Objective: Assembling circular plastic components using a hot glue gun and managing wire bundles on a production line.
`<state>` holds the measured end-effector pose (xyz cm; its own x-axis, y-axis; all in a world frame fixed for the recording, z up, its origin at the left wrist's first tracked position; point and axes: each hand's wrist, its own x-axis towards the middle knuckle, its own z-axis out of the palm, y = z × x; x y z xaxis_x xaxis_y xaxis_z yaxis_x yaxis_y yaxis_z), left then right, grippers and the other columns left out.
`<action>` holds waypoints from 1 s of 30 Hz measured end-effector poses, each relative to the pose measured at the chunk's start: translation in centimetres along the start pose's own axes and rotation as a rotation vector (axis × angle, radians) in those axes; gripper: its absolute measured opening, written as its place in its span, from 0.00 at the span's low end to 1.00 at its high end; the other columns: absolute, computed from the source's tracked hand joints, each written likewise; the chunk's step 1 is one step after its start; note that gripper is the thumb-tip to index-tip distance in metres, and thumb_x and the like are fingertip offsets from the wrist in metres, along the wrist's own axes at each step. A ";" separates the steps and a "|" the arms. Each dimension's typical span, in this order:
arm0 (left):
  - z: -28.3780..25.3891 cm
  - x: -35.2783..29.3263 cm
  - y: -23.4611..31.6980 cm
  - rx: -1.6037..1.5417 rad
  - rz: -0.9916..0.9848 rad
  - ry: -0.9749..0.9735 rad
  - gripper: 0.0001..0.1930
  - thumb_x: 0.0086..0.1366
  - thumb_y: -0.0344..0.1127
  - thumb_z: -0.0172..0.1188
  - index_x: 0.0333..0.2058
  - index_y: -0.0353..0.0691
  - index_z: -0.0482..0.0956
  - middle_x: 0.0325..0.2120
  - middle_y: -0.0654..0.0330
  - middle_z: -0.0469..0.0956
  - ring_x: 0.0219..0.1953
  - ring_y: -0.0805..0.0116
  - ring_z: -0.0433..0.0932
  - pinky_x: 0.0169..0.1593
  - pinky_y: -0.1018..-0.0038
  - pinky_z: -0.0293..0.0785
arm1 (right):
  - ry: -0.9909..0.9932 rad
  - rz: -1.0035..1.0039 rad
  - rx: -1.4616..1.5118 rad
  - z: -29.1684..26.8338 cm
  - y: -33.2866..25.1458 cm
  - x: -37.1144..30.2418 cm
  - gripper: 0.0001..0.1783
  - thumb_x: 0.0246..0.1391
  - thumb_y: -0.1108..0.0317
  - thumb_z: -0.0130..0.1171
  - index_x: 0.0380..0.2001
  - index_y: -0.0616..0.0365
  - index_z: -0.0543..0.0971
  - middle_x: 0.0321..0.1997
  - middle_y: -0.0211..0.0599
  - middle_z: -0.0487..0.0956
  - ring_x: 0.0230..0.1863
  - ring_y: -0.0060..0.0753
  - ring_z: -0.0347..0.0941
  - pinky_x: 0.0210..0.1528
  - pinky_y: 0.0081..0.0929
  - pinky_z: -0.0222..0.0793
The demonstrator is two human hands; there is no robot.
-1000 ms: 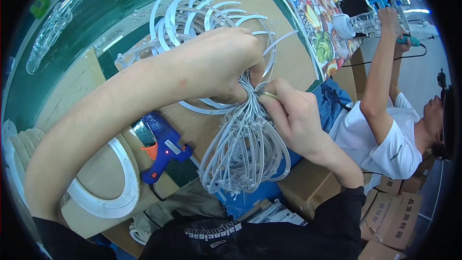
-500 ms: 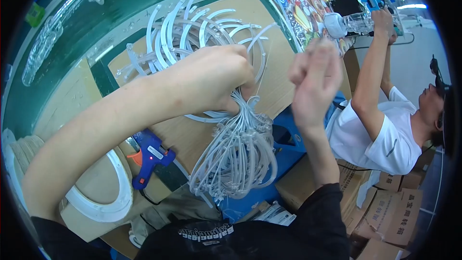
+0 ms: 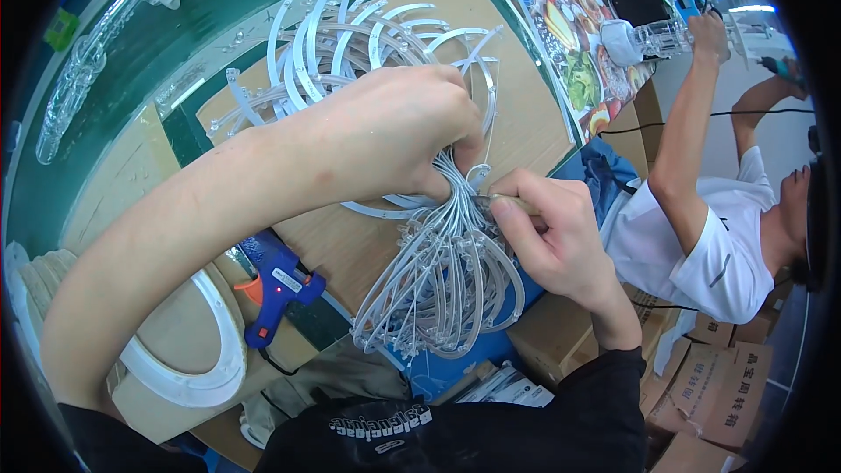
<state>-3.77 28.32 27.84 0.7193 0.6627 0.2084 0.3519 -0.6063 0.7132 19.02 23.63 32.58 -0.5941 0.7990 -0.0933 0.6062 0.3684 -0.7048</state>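
The left hand (image 3: 399,136) is closed tight around a bundle of white curved plastic strips (image 3: 438,280) at its middle, above the near edge of the counter (image 3: 526,123). The right hand (image 3: 547,228) pinches the same bundle just right of that grip. A blue glue gun (image 3: 276,289) lies near left, a white ring (image 3: 197,368) beyond it.

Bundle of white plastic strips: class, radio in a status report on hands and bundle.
Left hand clamps bundle of white strips at its waist. Right hand pinches same spot. Blue glue gun lies clear.
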 end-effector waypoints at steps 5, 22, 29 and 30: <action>0.4 0.2 0.1 -0.052 -0.031 0.031 0.11 0.41 0.25 0.71 0.27 0.38 0.82 0.30 0.61 0.80 0.49 0.59 0.75 0.51 0.66 0.74 | -0.005 -0.008 0.001 0.4 0.3 0.6 0.07 0.61 0.73 0.54 0.29 0.64 0.75 0.16 0.37 0.70 0.15 0.32 0.69 0.21 0.26 0.61; 0.7 0.4 0.0 -0.077 -0.055 0.031 0.11 0.40 0.24 0.70 0.27 0.38 0.82 0.30 0.62 0.80 0.49 0.60 0.75 0.51 0.67 0.75 | -0.125 0.052 -0.144 -0.4 -0.5 1.1 0.11 0.60 0.71 0.54 0.25 0.64 0.75 0.15 0.45 0.70 0.16 0.47 0.69 0.21 0.34 0.62; 0.7 0.3 0.2 -0.078 -0.070 0.029 0.11 0.40 0.24 0.71 0.27 0.38 0.82 0.30 0.62 0.80 0.48 0.61 0.76 0.50 0.67 0.75 | -0.152 0.077 -0.138 -0.5 -0.8 1.1 0.11 0.60 0.70 0.53 0.24 0.65 0.75 0.15 0.47 0.69 0.17 0.49 0.70 0.21 0.35 0.62; 0.7 0.3 0.2 -0.069 -0.077 0.027 0.11 0.40 0.24 0.71 0.27 0.38 0.83 0.30 0.62 0.80 0.48 0.61 0.76 0.50 0.67 0.75 | -0.153 0.077 -0.135 -0.5 -0.8 1.1 0.11 0.60 0.70 0.53 0.24 0.65 0.75 0.15 0.47 0.69 0.17 0.49 0.70 0.21 0.35 0.62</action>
<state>-3.07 28.12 27.62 0.6752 0.7181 0.1687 0.3625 -0.5222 0.7720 18.16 24.40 33.36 -0.6103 0.7496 -0.2562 0.7121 0.3774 -0.5921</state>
